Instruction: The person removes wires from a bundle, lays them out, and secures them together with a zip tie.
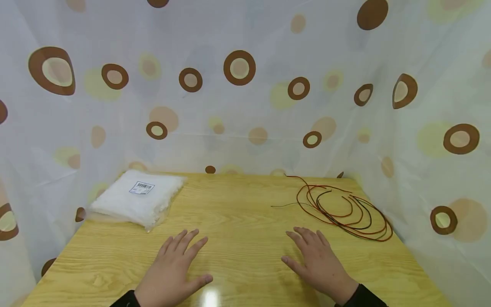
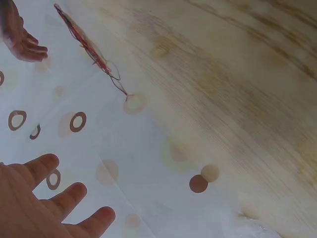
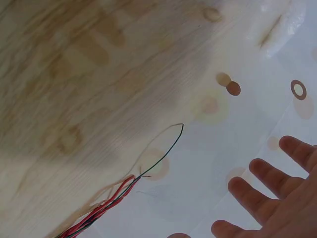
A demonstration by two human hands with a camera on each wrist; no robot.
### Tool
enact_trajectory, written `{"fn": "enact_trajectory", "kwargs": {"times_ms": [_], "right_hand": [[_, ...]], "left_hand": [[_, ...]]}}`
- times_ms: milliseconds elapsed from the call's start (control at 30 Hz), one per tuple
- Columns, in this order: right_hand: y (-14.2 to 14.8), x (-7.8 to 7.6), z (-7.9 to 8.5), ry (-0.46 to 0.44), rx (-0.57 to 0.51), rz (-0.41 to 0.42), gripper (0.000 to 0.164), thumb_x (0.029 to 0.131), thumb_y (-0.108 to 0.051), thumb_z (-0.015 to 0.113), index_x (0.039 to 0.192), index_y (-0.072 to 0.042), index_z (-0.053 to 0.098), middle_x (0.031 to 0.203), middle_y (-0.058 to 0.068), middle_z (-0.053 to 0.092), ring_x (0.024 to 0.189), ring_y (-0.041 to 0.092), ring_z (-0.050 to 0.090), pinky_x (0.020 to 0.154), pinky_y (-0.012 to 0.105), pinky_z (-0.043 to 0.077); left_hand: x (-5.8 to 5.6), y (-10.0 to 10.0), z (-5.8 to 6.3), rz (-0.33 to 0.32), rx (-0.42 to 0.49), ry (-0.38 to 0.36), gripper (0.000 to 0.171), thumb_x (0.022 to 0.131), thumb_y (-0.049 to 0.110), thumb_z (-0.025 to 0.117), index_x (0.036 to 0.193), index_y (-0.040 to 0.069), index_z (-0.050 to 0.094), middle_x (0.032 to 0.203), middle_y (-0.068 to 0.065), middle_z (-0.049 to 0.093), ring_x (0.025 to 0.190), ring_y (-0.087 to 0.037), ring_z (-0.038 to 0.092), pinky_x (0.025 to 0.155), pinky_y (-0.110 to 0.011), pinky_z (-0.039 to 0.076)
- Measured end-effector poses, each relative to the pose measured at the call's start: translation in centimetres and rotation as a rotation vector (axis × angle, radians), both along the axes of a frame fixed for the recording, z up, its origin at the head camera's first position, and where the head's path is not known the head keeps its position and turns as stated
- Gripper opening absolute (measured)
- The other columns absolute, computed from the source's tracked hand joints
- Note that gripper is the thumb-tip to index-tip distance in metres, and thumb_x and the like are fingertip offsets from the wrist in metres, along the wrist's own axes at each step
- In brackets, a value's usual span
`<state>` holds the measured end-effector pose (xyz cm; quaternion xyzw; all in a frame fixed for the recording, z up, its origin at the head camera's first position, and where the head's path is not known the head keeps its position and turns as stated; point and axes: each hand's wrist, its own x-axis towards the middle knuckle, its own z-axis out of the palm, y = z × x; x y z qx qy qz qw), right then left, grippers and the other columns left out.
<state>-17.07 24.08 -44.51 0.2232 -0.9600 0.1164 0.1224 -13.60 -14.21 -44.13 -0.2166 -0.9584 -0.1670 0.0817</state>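
Observation:
My left hand (image 1: 170, 268) is held palm down over the near left part of the table, fingers spread, holding nothing. Opposite it, my right hand (image 1: 318, 262) has its fingers apart and is also free of any object. Just beyond the right fingertips lies a loose coil of thin red and black wires (image 1: 333, 219). One dark wire end (image 3: 171, 148) sticks out from the bundle in the right wrist view. Past the left fingers lies a clear plastic bag (image 1: 153, 200) of white material with a printed label (image 1: 142, 187).
The light wooden table (image 1: 230, 213) fills the lower half of the head view. A white curtain (image 1: 215, 106) with brown and yellow circles stands behind it and along both sides. Light reflects off the table's near edge.

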Motion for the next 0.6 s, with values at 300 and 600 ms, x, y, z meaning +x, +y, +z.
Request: {"fn": "enact_trajectory", "kwargs": {"times_ms": [300,600], "right_hand": [[1.2,-1.4,-0.2,-0.004,0.008,-0.076,0.049,0.092,-0.040,0.070,0.129,-0.008,0.062,0.129,0.014,0.060,0.118,0.035,0.058,0.099,0.061,0.043],[5.9,-4.5,0.2,-0.069,0.028,-0.181,0.029,0.095,-0.025,0.067,0.115,-0.004,0.067,0.111,0.017,0.066,0.096,0.036,0.065,0.080,0.055,0.052]], "left_hand": [[0.3,-0.4,-0.6,0.017,-0.019,0.029,0.078,0.087,0.069,0.059,0.149,0.024,0.047,0.155,-0.007,0.038,0.142,-0.037,0.034,0.110,-0.064,0.028],[0.5,-0.6,-0.3,0.025,-0.006,0.070,0.077,0.086,0.066,0.063,0.148,0.022,0.048,0.156,-0.007,0.037,0.142,-0.036,0.034,0.112,-0.061,0.027]]}}
